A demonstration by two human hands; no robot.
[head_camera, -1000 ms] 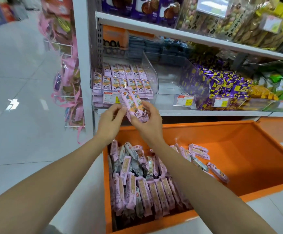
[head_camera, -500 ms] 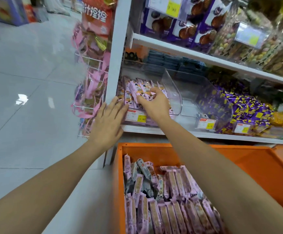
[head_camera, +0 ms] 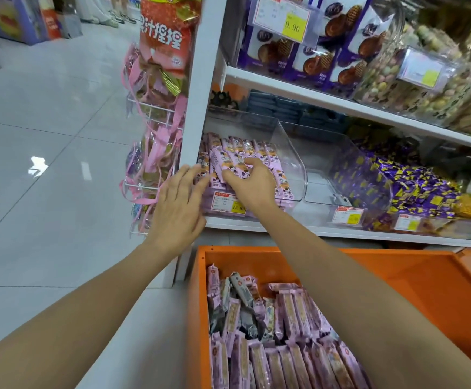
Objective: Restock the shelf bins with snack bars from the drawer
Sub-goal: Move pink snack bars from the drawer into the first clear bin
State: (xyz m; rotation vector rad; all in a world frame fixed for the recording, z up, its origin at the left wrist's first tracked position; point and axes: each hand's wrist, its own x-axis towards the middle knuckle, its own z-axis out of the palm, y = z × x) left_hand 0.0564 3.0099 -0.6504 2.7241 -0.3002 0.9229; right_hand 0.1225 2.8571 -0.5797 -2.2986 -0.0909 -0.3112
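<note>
Two hands held a bundle over the drawer a second ago. Now those snack bars [head_camera: 227,164] lie in the left bin [head_camera: 293,164] at 12 o'clock, so one handful is nearly delivered. The right hand [head_camera: 249,183] curls its fingers over them. The left hand [head_camera: 178,203], fingers spread wide and holding nothing, sits at the bin's 9 o'clock corner. Counted: one orange drawer [head_camera: 425,290] at 6 o'clock, its spare bars [head_camera: 279,352] too many to count, and two clear bins, with the empty bin [head_camera: 349,155] at 2 o'clock.

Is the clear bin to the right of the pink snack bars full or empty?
Empty: the middle clear bin shows only its bare floor inside.
</note>
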